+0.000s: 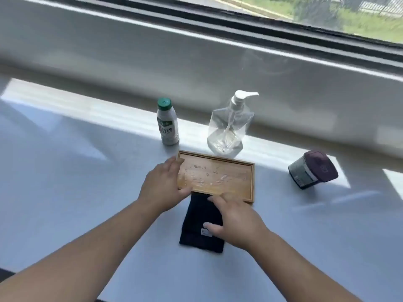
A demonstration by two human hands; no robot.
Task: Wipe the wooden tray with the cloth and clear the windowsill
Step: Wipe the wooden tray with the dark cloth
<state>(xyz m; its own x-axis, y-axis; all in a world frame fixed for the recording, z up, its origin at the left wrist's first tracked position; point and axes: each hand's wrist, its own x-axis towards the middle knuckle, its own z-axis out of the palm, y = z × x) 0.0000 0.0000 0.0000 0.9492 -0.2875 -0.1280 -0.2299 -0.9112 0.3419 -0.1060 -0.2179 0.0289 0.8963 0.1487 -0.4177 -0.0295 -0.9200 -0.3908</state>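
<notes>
A wooden tray (231,171) lies flat on the white windowsill (65,171), with water drops scattered over its bottom. My left hand (162,188) grips the tray's left end, thumb under the near rim. A folded dark cloth (199,227) with a small white label lies just in front of the tray, its far end tucked against the tray's near rim. My right hand (234,223) rests flat on the cloth's right side, fingers spread, fingertips reaching the tray's near rim.
Behind the tray stand a white bottle (167,125) with a green cap and a clear pump bottle (229,127). A grey jar (311,170) with a purple lid lies tipped at the right. The window frame (239,20) runs along the back.
</notes>
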